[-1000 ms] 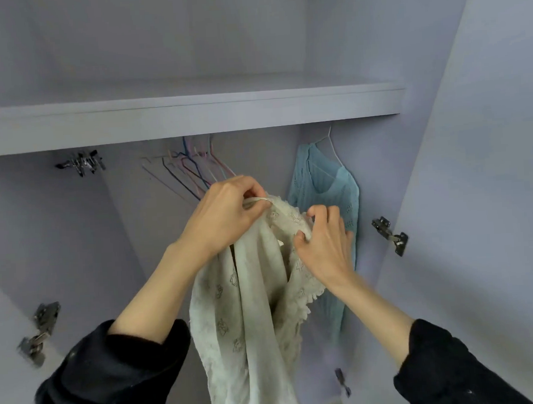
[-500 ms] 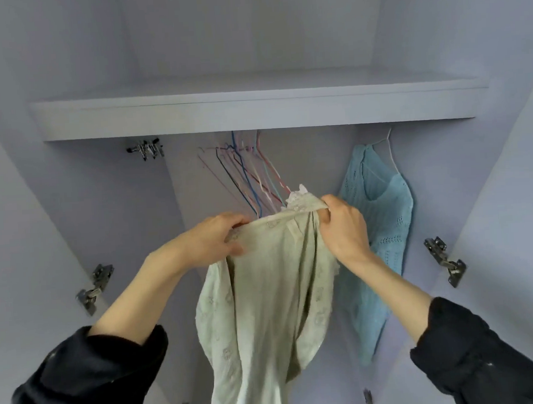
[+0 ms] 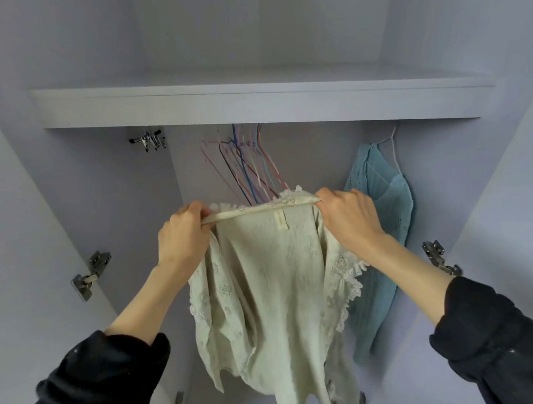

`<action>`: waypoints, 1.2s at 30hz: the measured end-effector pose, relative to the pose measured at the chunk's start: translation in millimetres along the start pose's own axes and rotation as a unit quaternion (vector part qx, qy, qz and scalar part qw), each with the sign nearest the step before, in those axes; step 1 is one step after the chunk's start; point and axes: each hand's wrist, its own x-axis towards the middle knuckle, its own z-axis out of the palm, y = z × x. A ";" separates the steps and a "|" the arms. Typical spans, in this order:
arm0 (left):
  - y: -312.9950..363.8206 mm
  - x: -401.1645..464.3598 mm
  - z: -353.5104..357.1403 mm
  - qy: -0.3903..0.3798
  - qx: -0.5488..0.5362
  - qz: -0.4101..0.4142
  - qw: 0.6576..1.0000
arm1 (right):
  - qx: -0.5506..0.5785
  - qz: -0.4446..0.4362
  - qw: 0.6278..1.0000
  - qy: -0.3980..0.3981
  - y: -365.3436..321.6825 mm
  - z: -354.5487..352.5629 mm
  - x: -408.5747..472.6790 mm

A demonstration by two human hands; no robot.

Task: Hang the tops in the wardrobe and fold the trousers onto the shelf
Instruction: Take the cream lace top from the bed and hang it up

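Note:
I hold a cream embroidered top [image 3: 273, 282] with lace trim up in front of the open wardrobe. My left hand [image 3: 183, 235] grips the left end of its neckline and my right hand [image 3: 347, 218] grips the right end, so the collar band is stretched flat between them and the label faces me. The rest of the top hangs down freely. Behind it, a bunch of empty coloured wire hangers [image 3: 247, 165] hangs under the shelf [image 3: 253, 106]. A blue knitted top [image 3: 382, 226] hangs on a white hanger at the right.
The white wardrobe has metal door hinges at the left [image 3: 90, 275] and right [image 3: 438, 258], and another fitting [image 3: 147, 139] under the shelf. The open door panels flank both sides. My dark sleeves fill the lower corners.
My hands have moved apart along the neckline, pulling the bunched top out flat and wide. My view has shifted left, so the wardrobe now sits centred.

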 end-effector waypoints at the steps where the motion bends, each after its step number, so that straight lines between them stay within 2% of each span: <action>1: 2.4 1.4 0.6 0.015 -0.001 -0.003 1.000 | 0.015 0.002 1.000 0.018 3.1 -1.9 2.0; 3: 6.5 5.6 0.3 0.066 -0.007 -0.007 0.998 | 0.044 -0.012 0.994 0.104 6.5 -7.8 5.5; 5: 6.2 9.5 0.4 0.089 0.003 -0.007 0.996 | 0.037 -0.050 0.991 0.122 8.5 -6.8 4.3; 7: -0.8 10.9 2.3 0.046 0.019 0.015 0.999 | 0.003 -0.091 0.995 0.037 16.5 6.2 -3.9; 9: -8.4 8.5 8.1 -0.048 0.024 0.062 0.997 | -0.090 -0.090 0.985 -0.117 23.1 16.9 -14.8; 10: -10.7 5.9 11.9 -0.101 0.026 0.076 0.992 | -0.132 -0.086 0.975 -0.159 25.7 22.6 -18.8; 12: -12.5 -1.5 22.9 -0.175 0.023 0.077 0.981 | -0.152 -0.061 0.966 -0.199 28.2 29.7 -22.2; 13: -12.6 -5.2 28.5 -0.183 0.018 0.076 0.980 | -0.145 -0.042 0.969 -0.197 28.1 32.0 -22.8; 15: -11.4 -10.1 35.7 -0.158 -0.003 0.063 0.985 | -0.113 -0.008 0.980 -0.162 30.2 37.2 -22.0; 17: -11.5 -9.9 35.7 -0.147 -0.052 0.003 0.988 | -0.086 0.009 0.986 -0.145 31.8 42.7 -22.6; 21: -16.3 -8.6 29.9 -0.262 -0.152 -0.104 0.947 | -0.028 0.015 0.979 -0.202 34.6 61.2 -28.4; 24: -16.9 -6.4 27.3 -0.293 -0.221 -0.143 0.919 | 0.055 0.056 0.972 -0.222 36.3 76.3 -23.9; 27: -11.6 6.1 23.1 -0.289 -0.271 -0.162 0.904 | 0.158 0.127 0.940 -0.275 38.2 90.0 -8.8; 31: -4.4 29.0 20.2 -0.250 -0.334 -0.152 0.896 | 0.291 0.185 0.873 -0.344 43.5 108.5 25.4; 34: -4.8 45.3 26.8 -0.259 -0.319 -0.115 0.905 | 0.350 0.272 0.848 -0.290 42.9 129.3 63.7; 36: -10.6 56.3 34.9 -0.279 -0.292 -0.096 0.910 | 0.412 0.337 0.812 -0.239 39.1 140.7 96.0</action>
